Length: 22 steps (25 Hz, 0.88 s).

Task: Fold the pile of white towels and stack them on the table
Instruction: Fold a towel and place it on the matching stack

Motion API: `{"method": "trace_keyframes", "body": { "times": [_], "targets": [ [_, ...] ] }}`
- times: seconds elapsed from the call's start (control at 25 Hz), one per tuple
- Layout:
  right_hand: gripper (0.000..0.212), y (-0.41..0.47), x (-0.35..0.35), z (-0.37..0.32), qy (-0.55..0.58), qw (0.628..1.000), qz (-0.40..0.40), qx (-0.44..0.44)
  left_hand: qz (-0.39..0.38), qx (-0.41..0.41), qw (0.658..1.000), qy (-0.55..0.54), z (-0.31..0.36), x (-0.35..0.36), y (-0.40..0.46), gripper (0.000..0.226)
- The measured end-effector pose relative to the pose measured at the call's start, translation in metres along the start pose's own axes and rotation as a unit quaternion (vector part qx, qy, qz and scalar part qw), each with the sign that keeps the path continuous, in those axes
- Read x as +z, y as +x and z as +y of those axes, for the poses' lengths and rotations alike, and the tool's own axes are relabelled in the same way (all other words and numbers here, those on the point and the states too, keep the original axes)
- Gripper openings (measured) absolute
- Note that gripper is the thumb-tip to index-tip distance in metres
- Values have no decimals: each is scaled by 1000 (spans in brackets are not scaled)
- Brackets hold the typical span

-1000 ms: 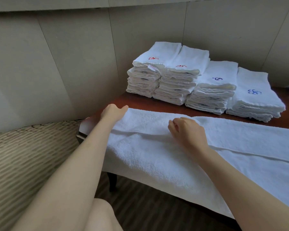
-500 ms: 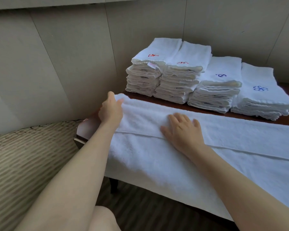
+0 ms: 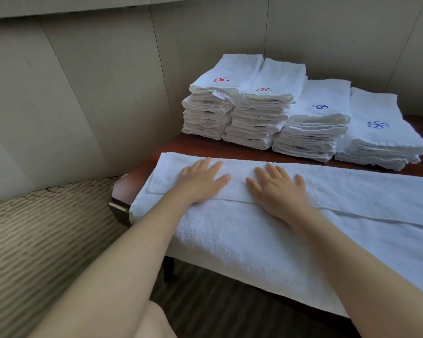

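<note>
Left hand point(image 3: 200, 182) and right hand point(image 3: 277, 189) now flat, fingers spread, pressing the towel point(image 3: 242, 240); earlier edge grip gone. Fold seam beneath fingertips. Lengthwise fold judged complete; stacks point(image 3: 300, 118) beyond fingertips untouched.

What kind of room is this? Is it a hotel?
Probably a hotel or spa room, though I can't be sure. Four stacks of folded towels with stitched red and blue logos sit on a dark wooden table, beside padded wall panels and striped carpet.
</note>
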State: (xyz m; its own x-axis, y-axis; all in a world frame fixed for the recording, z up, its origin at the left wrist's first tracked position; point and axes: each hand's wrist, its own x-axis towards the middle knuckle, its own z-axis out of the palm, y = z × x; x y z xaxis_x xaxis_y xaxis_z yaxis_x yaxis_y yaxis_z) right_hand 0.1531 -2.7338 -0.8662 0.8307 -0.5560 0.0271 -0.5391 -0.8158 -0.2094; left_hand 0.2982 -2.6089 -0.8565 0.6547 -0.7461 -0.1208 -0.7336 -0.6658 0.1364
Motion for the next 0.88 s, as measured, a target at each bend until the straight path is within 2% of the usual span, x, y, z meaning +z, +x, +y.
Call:
{"method": "trace_keyframes", "body": {
  "times": [0.12,0.2,0.32,0.44,0.52,0.68,0.76,0.88],
  "targets": [
    [56,-6,-9,27,-2,999,-20,35,-36,-62,997,12,-8,-6,-3,66],
    [57,-9,-16,51,-3,998,-22,66,-42,-62,997,10,18,-9,-4,64],
    [57,-22,-27,106,3,992,-12,129,-31,84,996,-9,106,-3,-11,67],
    [51,-54,-38,170,-5,979,17,203,-46,224,973,-40,185,11,-22,70],
    [51,-80,-46,213,3,957,53,284,-44,286,957,-16,217,18,-27,68],
    [52,-139,-60,281,12,888,152,434,26,362,932,-17,251,24,-33,39],
    [49,-156,-65,297,38,875,177,448,52,377,925,-1,261,24,-34,30],
    [31,-161,-70,309,37,885,219,409,83,388,918,-8,267,29,-34,23]
  ]
}}
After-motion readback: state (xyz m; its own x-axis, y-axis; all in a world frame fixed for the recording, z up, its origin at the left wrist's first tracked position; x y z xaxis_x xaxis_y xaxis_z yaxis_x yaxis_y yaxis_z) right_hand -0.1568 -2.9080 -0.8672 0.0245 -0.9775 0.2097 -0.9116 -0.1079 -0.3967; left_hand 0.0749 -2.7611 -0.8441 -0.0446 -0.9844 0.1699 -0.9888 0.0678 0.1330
